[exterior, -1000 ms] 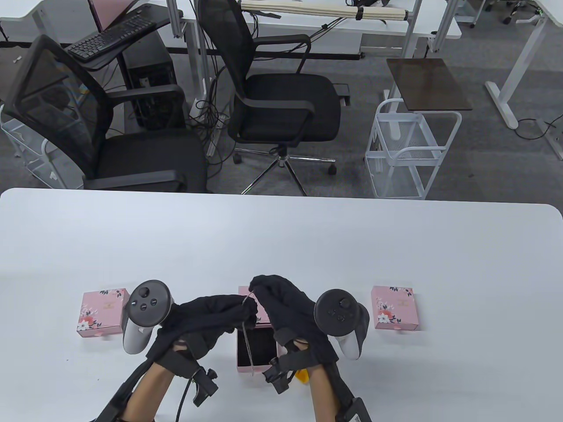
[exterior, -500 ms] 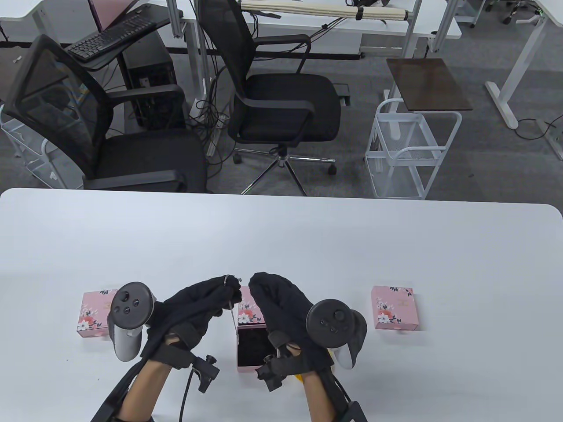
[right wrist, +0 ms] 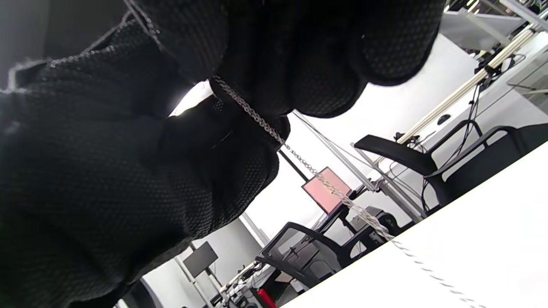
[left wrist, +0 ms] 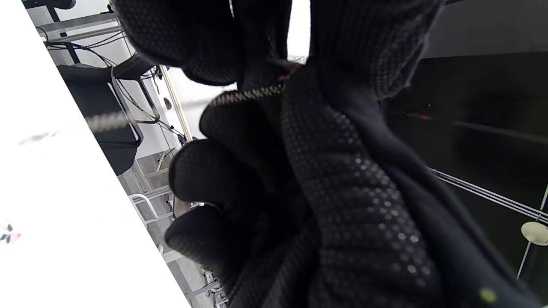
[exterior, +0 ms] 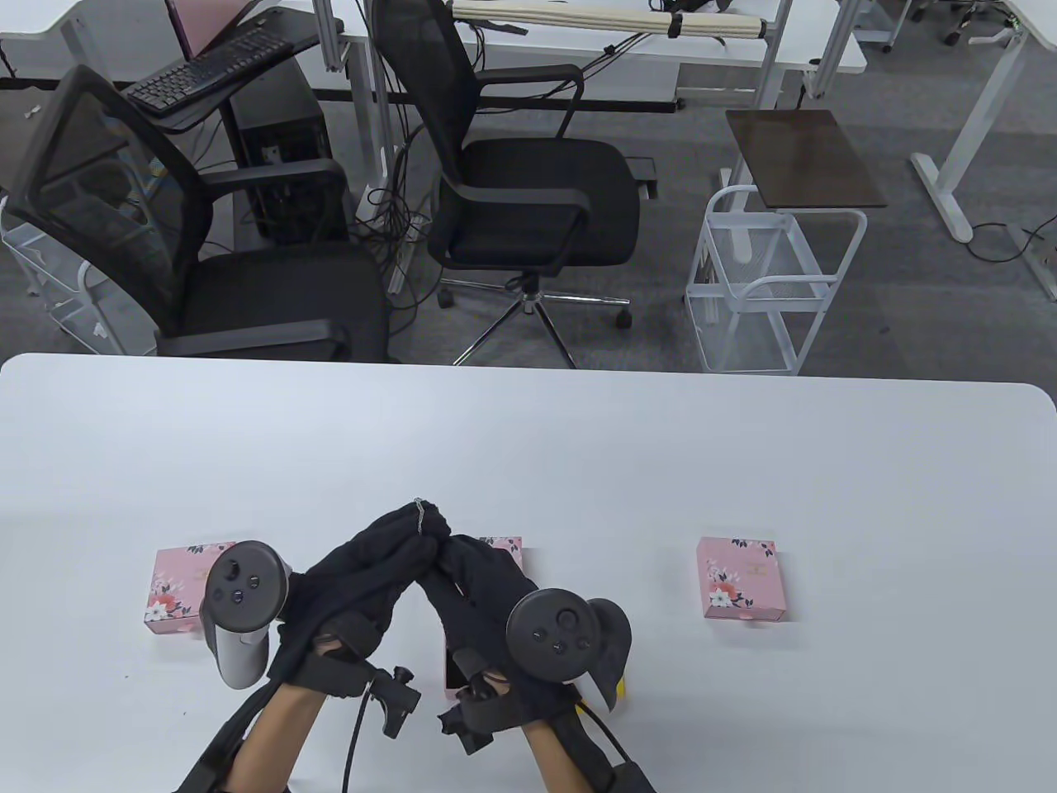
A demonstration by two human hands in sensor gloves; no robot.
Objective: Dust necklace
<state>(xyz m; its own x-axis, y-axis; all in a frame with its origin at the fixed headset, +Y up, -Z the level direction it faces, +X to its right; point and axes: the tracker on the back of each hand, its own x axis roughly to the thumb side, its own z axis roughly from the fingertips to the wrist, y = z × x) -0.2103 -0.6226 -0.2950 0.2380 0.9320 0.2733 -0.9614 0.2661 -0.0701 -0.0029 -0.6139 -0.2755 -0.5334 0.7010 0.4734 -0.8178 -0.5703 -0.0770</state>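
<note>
A thin silver necklace point(exterior: 419, 512) shows as a short loop over the tips of my left hand point(exterior: 421, 529), which pinches it above the table point(exterior: 578, 446). My right hand point(exterior: 450, 552) meets the left, fingertip to fingertip, and its fingers close on the same chain. In the left wrist view the chain point(left wrist: 246, 95) crosses my curled fingers. From the gloves the chain point(right wrist: 317, 173) hangs down slantwise toward the tabletop in the right wrist view. The open pink jewellery box point(exterior: 451, 673) lies under my right wrist, mostly hidden, with its lid point(exterior: 505, 547) just behind my hands.
Two closed pink floral boxes sit on the table, one at the left point(exterior: 177, 586) and one at the right point(exterior: 739, 578). A small yellow thing point(exterior: 622, 686) peeks out beside my right tracker. Office chairs and a white wire cart stand beyond the far edge.
My right hand slid left and forward until its fingertips met the left hand. The left hand rose slightly away from me with the chain, which no longer shows hanging into the box.
</note>
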